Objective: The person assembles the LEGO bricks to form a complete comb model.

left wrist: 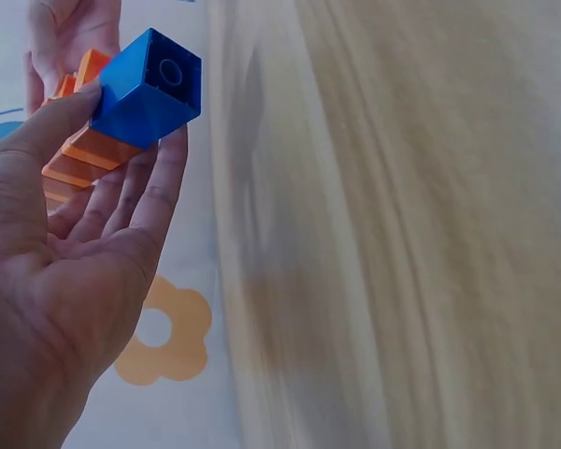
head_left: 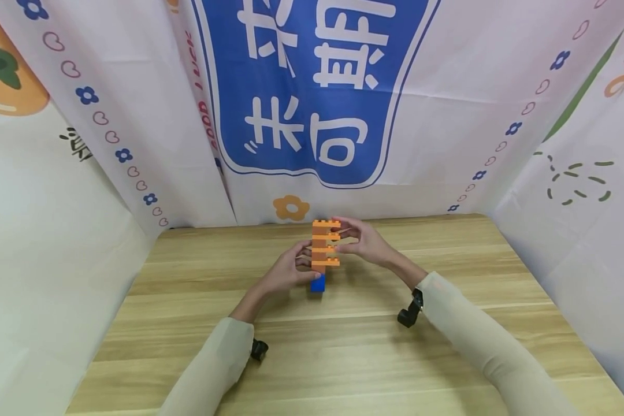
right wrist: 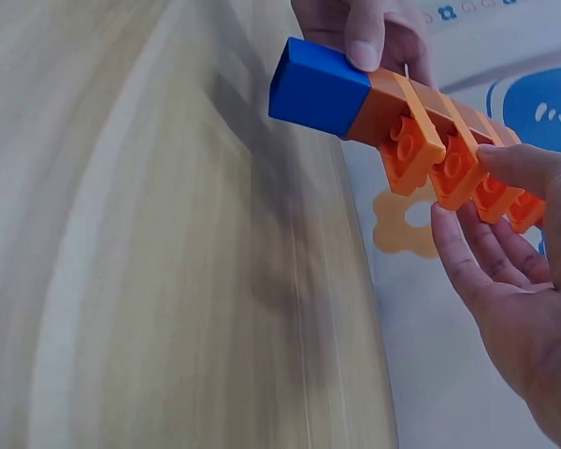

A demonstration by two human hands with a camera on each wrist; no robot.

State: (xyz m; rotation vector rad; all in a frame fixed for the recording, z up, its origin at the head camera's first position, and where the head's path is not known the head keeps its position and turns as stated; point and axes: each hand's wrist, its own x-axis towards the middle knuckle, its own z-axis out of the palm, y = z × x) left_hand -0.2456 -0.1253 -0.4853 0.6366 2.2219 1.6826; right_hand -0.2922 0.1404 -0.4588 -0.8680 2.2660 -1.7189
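A tower of toy building bricks [head_left: 319, 244] is held up off the table, its blue brick [right wrist: 320, 86] at the bottom. Above the blue, orange bricks alternate with several longer orange plates [right wrist: 458, 172], which jut out on the right-hand side. My left hand [head_left: 287, 270] grips the tower low down, thumb on the blue brick and fingers curled behind. The hollow underside of that brick faces the left wrist view. On the other side, my right hand [head_left: 366, 242] pinches the jutting plates, with its thumb on one and the fingertips around their ends.
Beneath the hands lies a wood-grain table [head_left: 312, 358]. Close behind its far edge hangs a printed white cloth [head_left: 426, 202] with a blue panel [head_left: 312, 156]; more cloth stands on both sides. Each wrist wears a small black camera [head_left: 408, 315].
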